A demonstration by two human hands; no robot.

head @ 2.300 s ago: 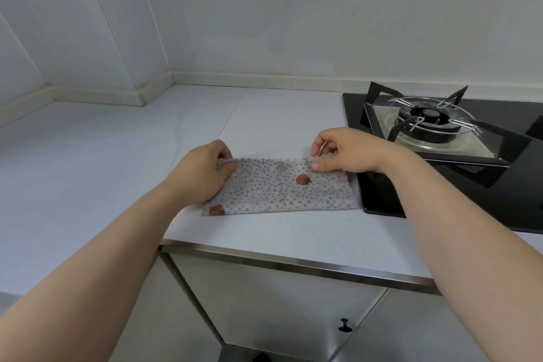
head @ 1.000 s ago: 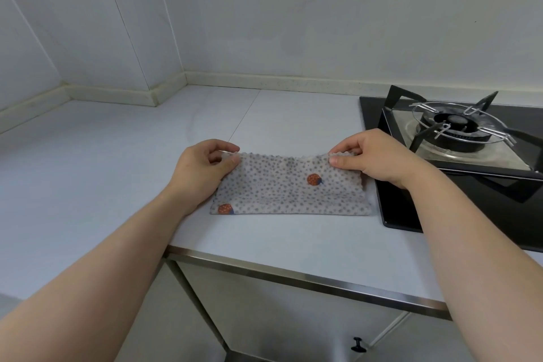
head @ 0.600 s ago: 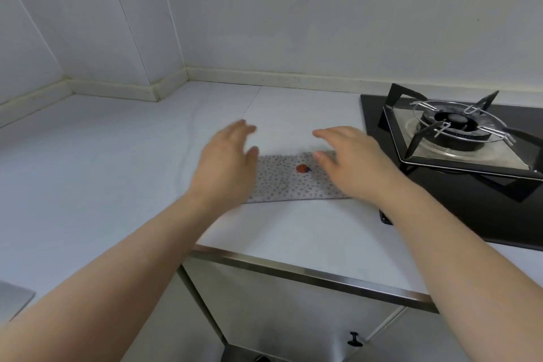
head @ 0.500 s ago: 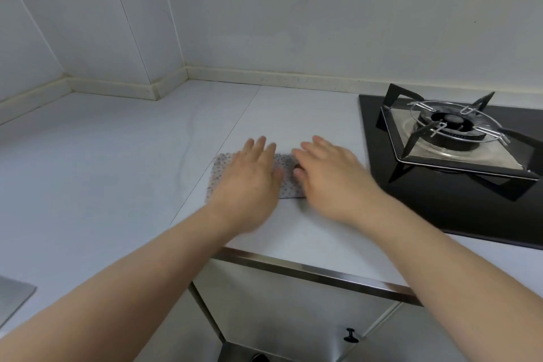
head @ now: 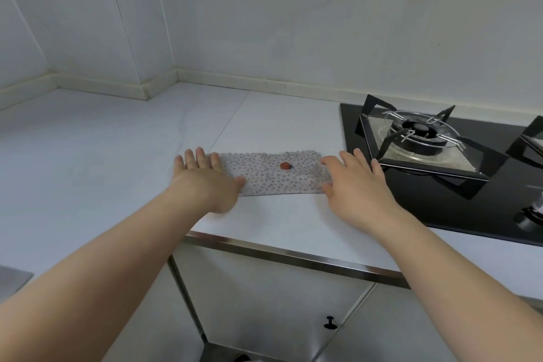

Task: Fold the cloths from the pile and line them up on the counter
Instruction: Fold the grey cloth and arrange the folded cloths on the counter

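Soft, even, bluish light; shadows barely show. The left hand (head: pixel 205 182) smears slightly with motion. Wide-angle bending tilts lines toward 9 o'clock.

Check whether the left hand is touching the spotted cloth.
Touching. The head view shows the left hand lying flat, fingers straight, over the left end of the spotted cloth, with its thumb pressed on the fabric.

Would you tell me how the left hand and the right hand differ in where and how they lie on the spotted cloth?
The left hand lies on the left end of the cloth, over white counter; the right hand lies on its right end, beside the black hob. The left hand's fingers are close together; the right hand's are spread wider. Both are flat, palm down, gripping nothing.
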